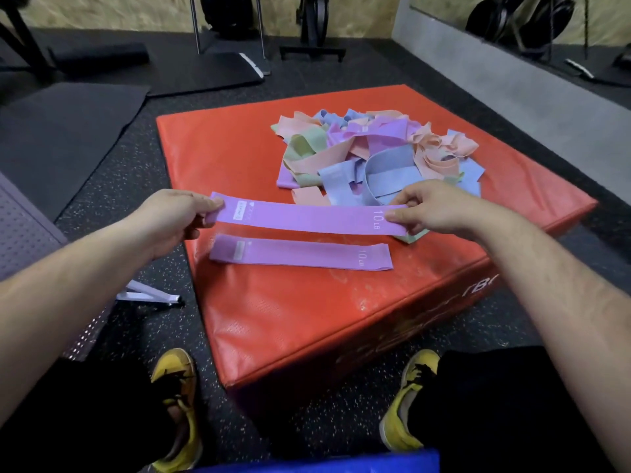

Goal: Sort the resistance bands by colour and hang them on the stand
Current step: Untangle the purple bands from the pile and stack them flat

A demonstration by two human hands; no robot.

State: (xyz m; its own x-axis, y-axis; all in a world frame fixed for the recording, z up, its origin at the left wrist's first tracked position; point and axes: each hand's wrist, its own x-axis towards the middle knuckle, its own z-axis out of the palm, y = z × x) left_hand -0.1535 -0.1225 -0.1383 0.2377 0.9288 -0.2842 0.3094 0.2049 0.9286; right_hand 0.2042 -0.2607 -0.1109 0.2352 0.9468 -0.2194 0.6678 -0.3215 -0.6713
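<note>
A purple resistance band (307, 216) marked 10 LB is stretched flat between both hands, just above the red padded box (273, 302). My left hand (174, 216) pinches its left end and my right hand (433, 208) pinches its right end. A second purple band (300, 255) lies flat on the box right below it. Behind, a tangled pile of bands (372, 155) in purple, blue, peach and green covers the box's far right part. No stand for hanging is clearly visible.
The box sits on a dark speckled gym floor with black mats (68, 124) to the left. A white metal bracket (150, 295) lies on the floor by the box's left corner. My yellow shoes (181, 404) are near the box's front. Gym machines stand at the back.
</note>
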